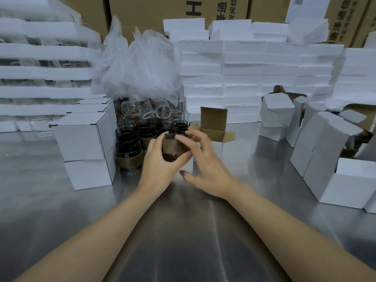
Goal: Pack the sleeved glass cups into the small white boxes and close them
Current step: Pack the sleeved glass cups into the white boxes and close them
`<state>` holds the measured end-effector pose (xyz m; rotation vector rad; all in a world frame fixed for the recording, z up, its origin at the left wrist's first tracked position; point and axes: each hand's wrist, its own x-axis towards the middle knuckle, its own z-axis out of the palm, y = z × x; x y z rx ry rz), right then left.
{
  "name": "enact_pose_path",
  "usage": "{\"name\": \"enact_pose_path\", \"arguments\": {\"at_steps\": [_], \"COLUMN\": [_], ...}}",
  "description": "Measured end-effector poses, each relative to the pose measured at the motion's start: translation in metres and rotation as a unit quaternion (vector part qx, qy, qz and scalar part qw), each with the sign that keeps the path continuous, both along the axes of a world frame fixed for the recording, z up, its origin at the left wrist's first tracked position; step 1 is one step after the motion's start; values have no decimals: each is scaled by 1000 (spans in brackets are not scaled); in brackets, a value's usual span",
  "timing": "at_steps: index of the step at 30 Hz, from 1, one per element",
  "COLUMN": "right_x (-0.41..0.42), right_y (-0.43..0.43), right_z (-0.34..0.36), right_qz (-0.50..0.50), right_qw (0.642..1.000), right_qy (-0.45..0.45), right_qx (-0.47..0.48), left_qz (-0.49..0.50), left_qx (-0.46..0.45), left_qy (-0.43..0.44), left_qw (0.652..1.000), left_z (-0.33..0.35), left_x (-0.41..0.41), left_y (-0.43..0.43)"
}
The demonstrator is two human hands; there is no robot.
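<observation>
While the left hand [160, 161] grips the sleeved cup [175, 147] round its sleeve and the right hand [205, 159] rests relaxed fingertips on its rim, thumb free: keep it upright, centre over the open box [213, 127] just beyond the right hand, lower straight, clear of flaps. Counts: closed boxes [81, 137] left of the left hand, at least four; loose cups [130, 143] just beyond it, roughly a dozen, overlap blocks exact count; one cup held; one open box; unclosed boxes [325, 159] well right, at least six.
</observation>
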<state>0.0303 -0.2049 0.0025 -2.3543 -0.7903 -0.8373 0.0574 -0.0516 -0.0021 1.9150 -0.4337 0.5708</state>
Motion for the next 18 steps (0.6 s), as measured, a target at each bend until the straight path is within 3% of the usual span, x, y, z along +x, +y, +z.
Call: {"name": "enact_pose_path", "arguments": {"at_steps": [4,10,15,18], "right_x": [4,3,4,4], "right_y": [-1,1,2,2], "right_z": [-2,0,-3,-3], "right_qz": [15,12,23,2], "right_qw": [988,971,954,965], "right_qy": [19,27,96,65], "right_qx": [153,238,284,256], "left_qz": [-89,-155,-134,-158], "left_qx": [-25,-105,-100,-74], "left_qy": [8,39,9,38], "left_qw": [996,982,986,984], "left_z": [-1,-2,-2,-3], "left_x": [-1,2,1,0], "left_y": [0,1,2,1]}}
